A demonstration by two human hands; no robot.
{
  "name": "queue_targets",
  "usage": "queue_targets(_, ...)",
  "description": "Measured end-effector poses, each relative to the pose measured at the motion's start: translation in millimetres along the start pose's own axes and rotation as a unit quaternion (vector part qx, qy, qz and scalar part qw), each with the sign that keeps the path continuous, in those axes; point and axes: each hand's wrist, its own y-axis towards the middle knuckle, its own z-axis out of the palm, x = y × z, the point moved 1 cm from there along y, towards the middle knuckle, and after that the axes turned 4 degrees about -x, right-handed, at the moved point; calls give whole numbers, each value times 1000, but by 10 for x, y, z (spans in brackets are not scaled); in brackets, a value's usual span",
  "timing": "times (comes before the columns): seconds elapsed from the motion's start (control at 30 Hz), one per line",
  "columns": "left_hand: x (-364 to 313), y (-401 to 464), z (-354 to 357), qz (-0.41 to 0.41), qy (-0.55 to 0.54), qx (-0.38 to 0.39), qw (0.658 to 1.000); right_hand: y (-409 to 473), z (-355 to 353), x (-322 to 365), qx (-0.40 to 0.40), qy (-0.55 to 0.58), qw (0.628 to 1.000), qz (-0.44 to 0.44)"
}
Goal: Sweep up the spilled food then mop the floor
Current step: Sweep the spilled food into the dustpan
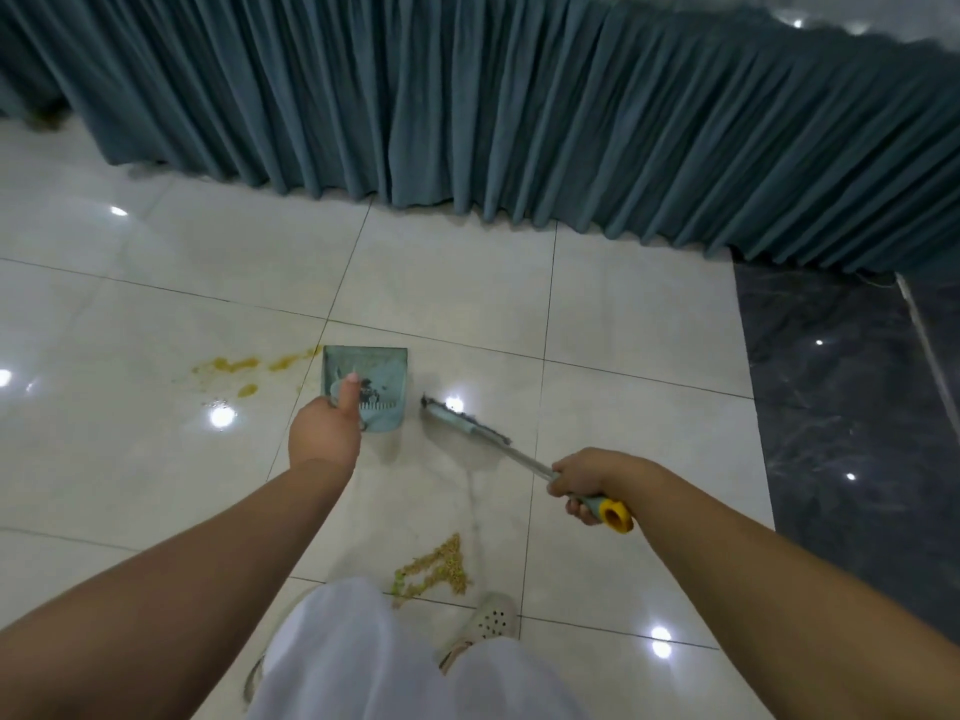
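Left hand (324, 431) curled round the teal dustpan (366, 379), thumb laid along its tray; mouth toward the yellow smears (244, 366) on the tiled floor (156, 459). Right hand (579, 478) wrapped round the hand broom (467, 420) by its handle. Dry grain pile (439, 566) near the shoe (485, 623). Probably light, loose, easily scattered: short gentle strokes, grip low on the handle. Smears likely wet, better mopped.

The floor (441, 283) under both hands is pale tile, smooth and glossy, mirroring ceiling lights; right of the right hand (584, 480) it turns to dark polished marble-like stone (831, 407). The dustpan (371, 379) looks like matt teal plastic. The brush (467, 418) has a shiny metal shaft and plastic grip. The curtain (519, 106) beyond is soft pleated cloth.
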Motion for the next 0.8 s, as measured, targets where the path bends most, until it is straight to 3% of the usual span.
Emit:
queue_targets(0.27, 248, 437, -368, 30, 14, 44, 998, 52, 626, 48, -25, 4, 997, 71)
queue_targets(0.47, 473, 827, -860, 87, 32, 88, 992, -379, 1328, -25, -40, 20, 998, 49)
queue_targets(0.8, 836, 967, -1282, 168, 77, 160, 970, -861, 2384, -386, -45, 101, 989, 103)
